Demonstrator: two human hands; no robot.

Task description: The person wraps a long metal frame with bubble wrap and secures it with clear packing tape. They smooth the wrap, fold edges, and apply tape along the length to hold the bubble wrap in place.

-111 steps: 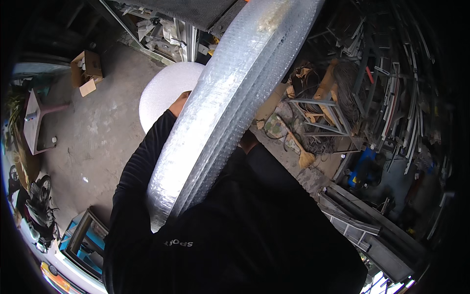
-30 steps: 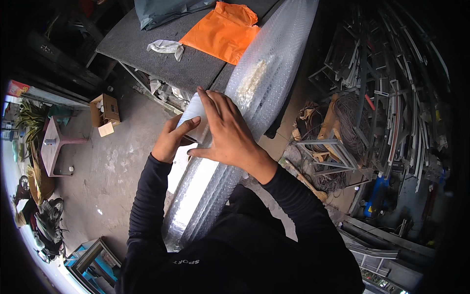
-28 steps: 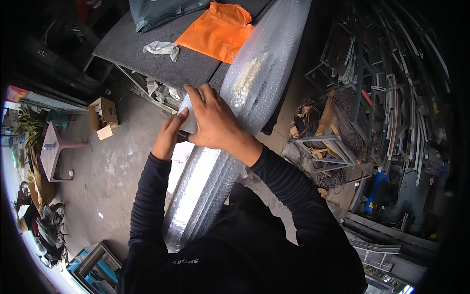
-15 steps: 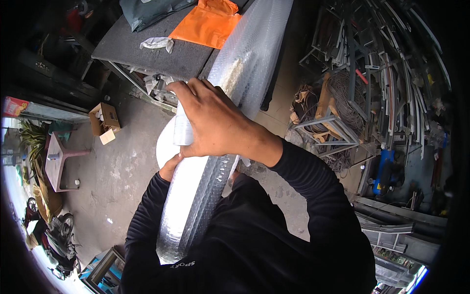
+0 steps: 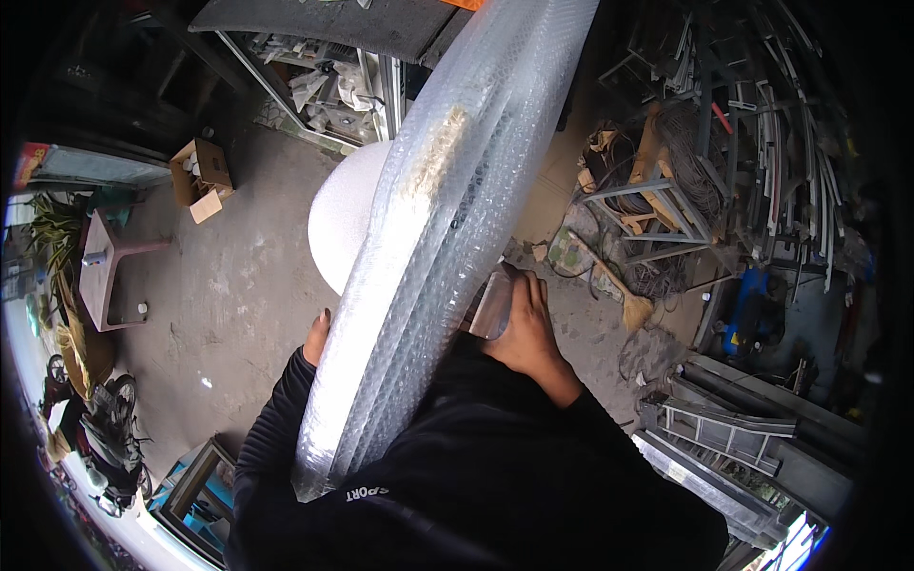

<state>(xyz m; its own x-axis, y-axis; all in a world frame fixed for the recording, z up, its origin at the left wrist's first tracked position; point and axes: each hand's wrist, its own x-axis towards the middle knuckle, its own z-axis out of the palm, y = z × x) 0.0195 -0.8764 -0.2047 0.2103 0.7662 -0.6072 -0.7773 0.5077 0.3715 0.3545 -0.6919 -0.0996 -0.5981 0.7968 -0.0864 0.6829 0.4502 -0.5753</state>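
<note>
A long package in bubble wrap [image 5: 409, 285] slants from my lap up past the top edge, with narrow bars showing through the clear film. At its lower left edge is my left hand [image 5: 317, 338]; the thumb lies against the wrap and the other fingers are hidden behind it. To the right of the package, my right hand [image 5: 531, 328] is closed round a wide clear roll, seemingly packing tape [image 5: 492, 306]. A white rounded piece, like foam [image 5: 343, 221], shows behind the package on the left.
Ahead stands a dark-topped table [image 5: 314, 24] with a metal frame. An open cardboard box [image 5: 202, 176] and a pink table [image 5: 103, 271] are on the left. Metal profiles [image 5: 762, 143], a broom [image 5: 633, 309] and a metal stand [image 5: 657, 214] crowd the right.
My right hand, with the clear roll, has moved from above the package to its right side. The view has shifted, and the orange bag has nearly left the top edge.
</note>
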